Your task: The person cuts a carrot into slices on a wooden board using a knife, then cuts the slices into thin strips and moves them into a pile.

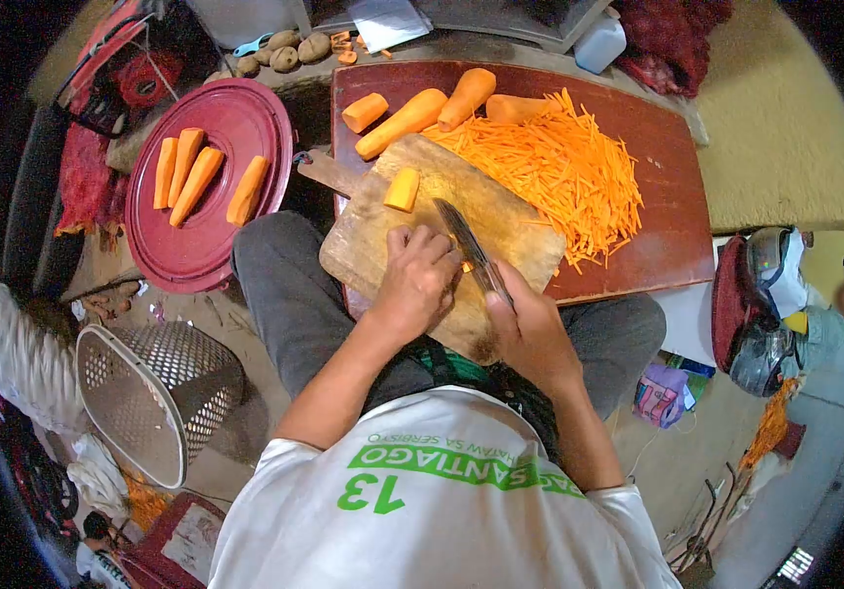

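My right hand (532, 329) grips a knife (469, 240), its dark blade slanting up and left over the wooden cutting board (368, 240). Beside the blade my left hand (422, 275) rests on the board with its fingers curled; what is under them is hidden. A small orange bit of carrot (467, 267) shows between that hand and the knife. Above my left hand lies a short peeled carrot chunk (402, 189). A heap of carrot strips (549, 172) spreads past the board's far right side, with several larger carrots (407, 123) behind the board.
The board lies on a reddish-brown table (662, 196) over my lap. At left, a round red lid (142, 250) carries several peeled carrots (196, 187). Below it a plastic basket (162, 368) lies tipped. Potatoes (284, 59) sit beyond the table, helmets (765, 348) at right.
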A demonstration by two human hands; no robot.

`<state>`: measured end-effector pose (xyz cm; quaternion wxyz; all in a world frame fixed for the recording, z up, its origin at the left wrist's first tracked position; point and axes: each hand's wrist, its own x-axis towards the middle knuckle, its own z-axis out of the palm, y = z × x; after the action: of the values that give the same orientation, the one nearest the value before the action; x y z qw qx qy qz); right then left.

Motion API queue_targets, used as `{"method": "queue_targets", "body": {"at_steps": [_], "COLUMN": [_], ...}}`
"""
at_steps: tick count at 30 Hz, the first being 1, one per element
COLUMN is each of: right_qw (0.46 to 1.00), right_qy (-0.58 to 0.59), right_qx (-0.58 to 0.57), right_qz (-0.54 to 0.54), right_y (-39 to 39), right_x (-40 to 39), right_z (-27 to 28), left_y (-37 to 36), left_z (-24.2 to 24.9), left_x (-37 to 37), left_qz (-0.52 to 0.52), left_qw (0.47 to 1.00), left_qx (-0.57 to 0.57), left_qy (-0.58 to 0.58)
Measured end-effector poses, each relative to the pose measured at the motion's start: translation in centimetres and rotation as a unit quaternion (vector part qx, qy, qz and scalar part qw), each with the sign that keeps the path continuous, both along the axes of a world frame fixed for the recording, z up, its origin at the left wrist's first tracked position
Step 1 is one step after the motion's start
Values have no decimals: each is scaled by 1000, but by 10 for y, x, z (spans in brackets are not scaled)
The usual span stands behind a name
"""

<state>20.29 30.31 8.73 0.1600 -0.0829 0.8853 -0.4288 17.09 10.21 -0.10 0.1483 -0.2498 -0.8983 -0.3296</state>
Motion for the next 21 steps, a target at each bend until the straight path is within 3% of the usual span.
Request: {"method": "queue_targets", "body": {"at_steps": [3, 9, 18, 21], "right_qw": [998, 999, 993, 999], "right_qy": [-36, -19, 110, 32], "right_qx": [41, 25, -15, -22], "right_qz": [-6, 17, -32, -26], "right_y": [2, -6, 14, 19], "right_x": [18, -4, 11, 11], "right_z": [22, -5, 10, 6], "left_y": [-1, 1, 1, 1], "left_z": [4, -2, -7, -5], "left_x": [3, 3, 3, 2], "left_qz": [4, 13, 31, 34], "left_qw": [1000, 1000, 999, 999], "left_qx": [1, -6, 29, 31], "left_qy": [2, 28, 9, 10]}}
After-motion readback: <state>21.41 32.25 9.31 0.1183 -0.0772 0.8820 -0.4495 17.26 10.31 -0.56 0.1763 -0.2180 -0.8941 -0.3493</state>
